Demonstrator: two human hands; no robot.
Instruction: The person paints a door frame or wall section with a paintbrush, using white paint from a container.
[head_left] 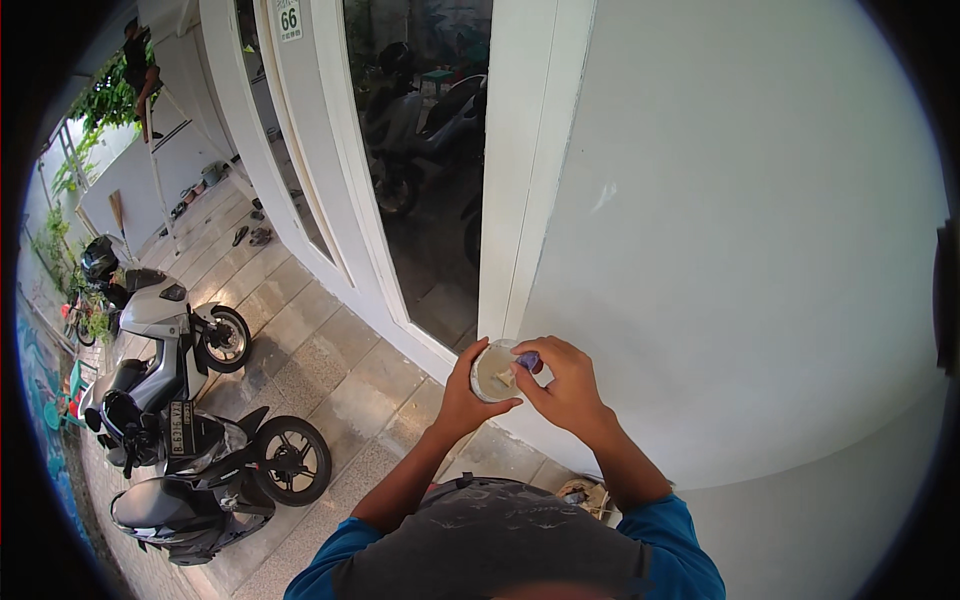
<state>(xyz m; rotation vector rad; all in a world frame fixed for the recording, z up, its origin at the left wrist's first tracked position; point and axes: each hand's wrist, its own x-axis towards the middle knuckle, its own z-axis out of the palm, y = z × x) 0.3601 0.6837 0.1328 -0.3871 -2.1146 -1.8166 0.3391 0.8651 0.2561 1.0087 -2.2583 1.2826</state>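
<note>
My left hand (461,400) is wrapped round a small whitish tub (489,368) in front of my chest, thumb and fingers on either side of its rim. The tub's open mouth faces up, with something pale inside. In my right hand (568,388) is a small purple-handled tool (528,359), pinched between thumb and fingers. Its pale end dips into the tub; whether it is a brush or a scraper I cannot tell.
A pale wall (740,230) rises close on the right, beside a white-framed dark window (425,200). Several motorcycles (165,310) are parked on the paved floor (330,400) at left. Far left, another person (140,70) is up on a ladder (153,160). A broom (117,212) leans nearby.
</note>
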